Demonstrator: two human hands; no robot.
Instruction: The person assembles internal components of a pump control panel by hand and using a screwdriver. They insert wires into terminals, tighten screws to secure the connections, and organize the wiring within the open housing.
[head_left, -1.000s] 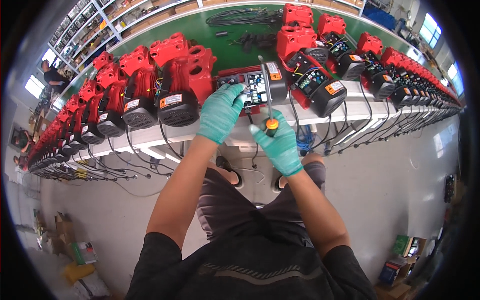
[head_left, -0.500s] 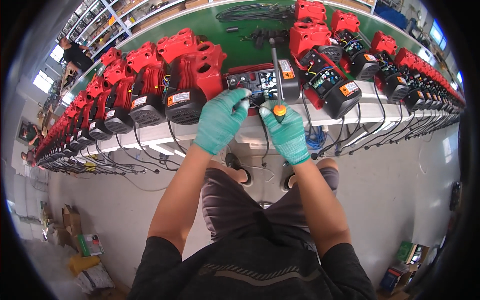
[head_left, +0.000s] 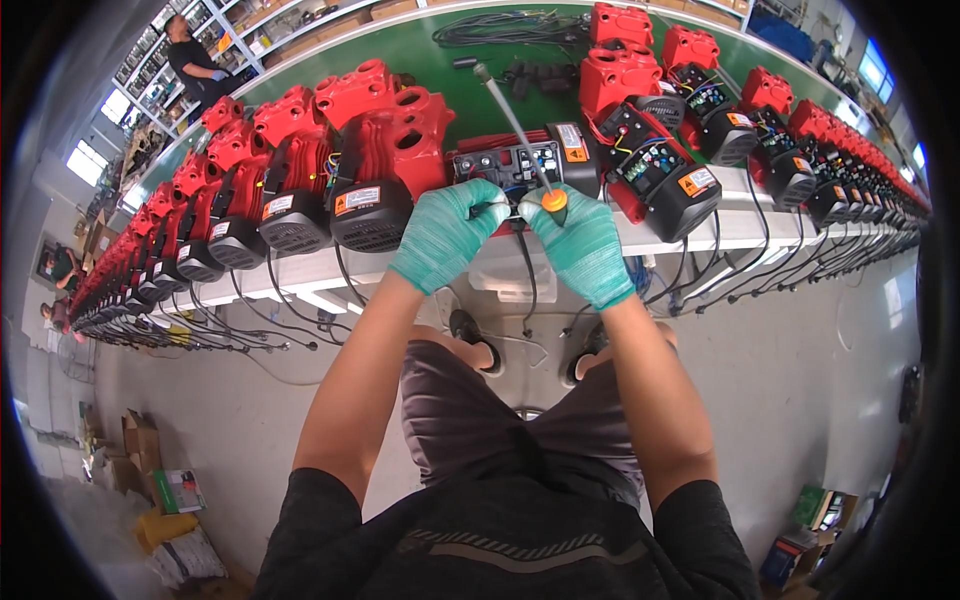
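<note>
Step in hand: both hands work at the near edge of an open black wiring box on a red-finned motor unit with a black plastic end cover; this looks like handling of the leads there.
Next move: my judgement is that it calls for fine fingertip control at that edge, with the tool's long shaft kept off the exposed circuit board.
Left hand: in a thin green knit glove, thumb and forefinger drawn close at a thin dark lead; whether they pinch it I cannot tell.
Right hand: in a matching green glove, its grip wrapped around a screwdriver with an orange-and-black handle, the fingertips reaching toward the left ones.
Screwdriver shaft: slanting up and away over the box, its far end above the green tabletop.
Motor unit: directly beyond both grips, lying crosswise at the tabletop's near edge, between similar red-and-black motors on the left and right.
Black power cable: hanging below the box, between the wrists.
</note>
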